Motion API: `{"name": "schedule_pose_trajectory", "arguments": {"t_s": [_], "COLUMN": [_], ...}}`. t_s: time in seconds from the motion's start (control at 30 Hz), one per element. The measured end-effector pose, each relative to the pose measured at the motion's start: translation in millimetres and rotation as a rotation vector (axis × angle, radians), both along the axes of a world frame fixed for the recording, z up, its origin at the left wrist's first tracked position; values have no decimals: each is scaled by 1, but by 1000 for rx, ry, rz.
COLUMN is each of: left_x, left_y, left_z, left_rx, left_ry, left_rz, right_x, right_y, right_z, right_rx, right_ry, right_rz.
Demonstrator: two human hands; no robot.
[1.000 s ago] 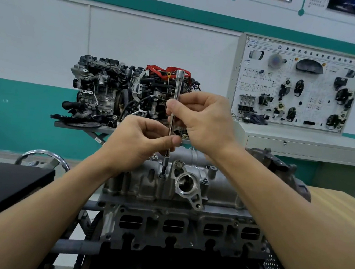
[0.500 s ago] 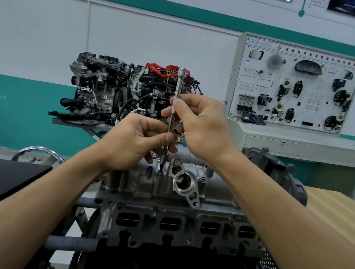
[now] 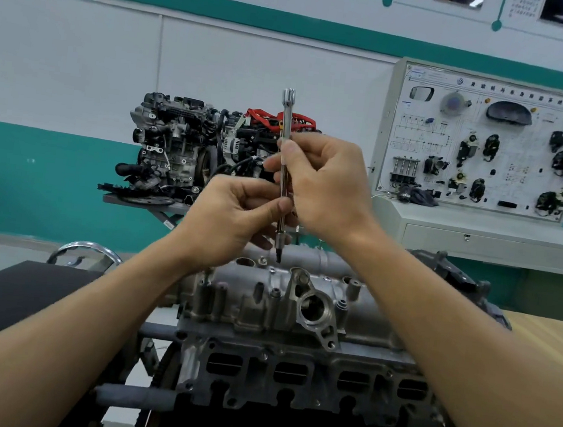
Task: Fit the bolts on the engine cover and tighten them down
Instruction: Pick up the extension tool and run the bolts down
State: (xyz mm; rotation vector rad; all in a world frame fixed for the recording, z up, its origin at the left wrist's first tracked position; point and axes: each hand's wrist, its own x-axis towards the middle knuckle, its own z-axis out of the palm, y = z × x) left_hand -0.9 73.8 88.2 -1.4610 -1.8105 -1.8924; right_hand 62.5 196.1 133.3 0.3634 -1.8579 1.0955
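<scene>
Head view: left hand [image 3: 234, 218] pinches driver [image 3: 287, 115] low on shaft, right hand [image 3: 328, 187] pinches it higher. Driver is upright, tip hanging just above far edge of cover [image 3: 263, 302], not touching. Judgement: seat bit square before turning, keep shaft vertical, spin from fingertips. Count: one driver, one cover, two hands; bolts too small to count.

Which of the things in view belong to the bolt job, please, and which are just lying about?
In use: driver bar, engine cover, left hand, right hand.
Lying about: display engine, wiring board, black case.
</scene>
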Motion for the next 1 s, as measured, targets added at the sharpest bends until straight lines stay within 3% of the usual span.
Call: {"name": "schedule_pose_trajectory", "arguments": {"t_s": [0.2, 0.63, 1.0], "left_x": [-13, -24, -20], "left_y": [-40, -50, -44], "left_z": [4, -30, -32], "left_rx": [8, 125, 168], "left_ry": [2, -91, -119], "left_rz": [58, 73, 80], "right_x": [-12, -51, -61], "right_y": [-21, -35, -25], "right_z": [8, -18, -28], "right_rx": [23, 59, -117], "right_ry": [-50, 47, -31], "right_rz": [196, 280, 520]}}
